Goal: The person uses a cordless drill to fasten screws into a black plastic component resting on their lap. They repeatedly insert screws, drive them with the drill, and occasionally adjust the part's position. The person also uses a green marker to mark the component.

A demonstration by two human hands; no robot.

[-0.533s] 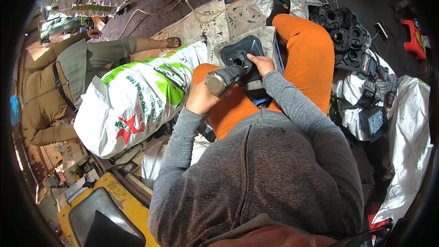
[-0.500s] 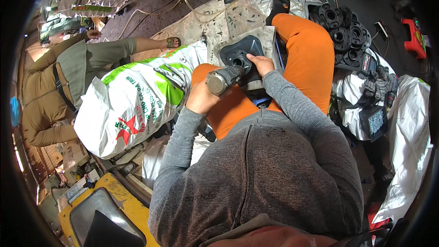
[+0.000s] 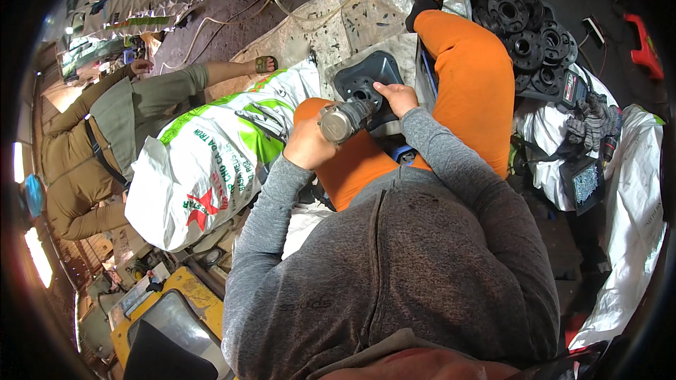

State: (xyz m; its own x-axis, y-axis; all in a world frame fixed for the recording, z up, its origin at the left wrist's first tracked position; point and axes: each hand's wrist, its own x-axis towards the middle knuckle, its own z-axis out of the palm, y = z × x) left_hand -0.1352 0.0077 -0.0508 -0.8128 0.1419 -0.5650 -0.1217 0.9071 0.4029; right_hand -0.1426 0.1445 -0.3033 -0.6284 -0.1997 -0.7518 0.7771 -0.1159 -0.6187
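A power driver [image 3: 341,122] sits in my left hand [image 3: 310,142], closed round it, its grip mostly hidden. Its nose points at the round collar of a black plastic part [image 3: 386,70] that has a wide, square, dished base with rounded corners. That part lies between my knees on a pale sheet-covered surface [image 3: 410,51]. At the collar's right edge, my right hand [image 3: 398,98] is closed with its thumb and finger pressed on the part. Whether a small screw is between those fingertips cannot be seen.
Several black round flanged parts [image 3: 522,48] are heaped at the far right. Near them are grey gloves [image 3: 590,130] and a tray of small metal screws [image 3: 586,184]. A stuffed white sack [image 3: 201,169] lies at my left, with another person [image 3: 84,148] beyond. A hose [image 3: 310,18] crosses the floor.
The view has shifted slightly. My left hand keeps the driver at the collar, and my right hand stays at the part's edge; little else differs.
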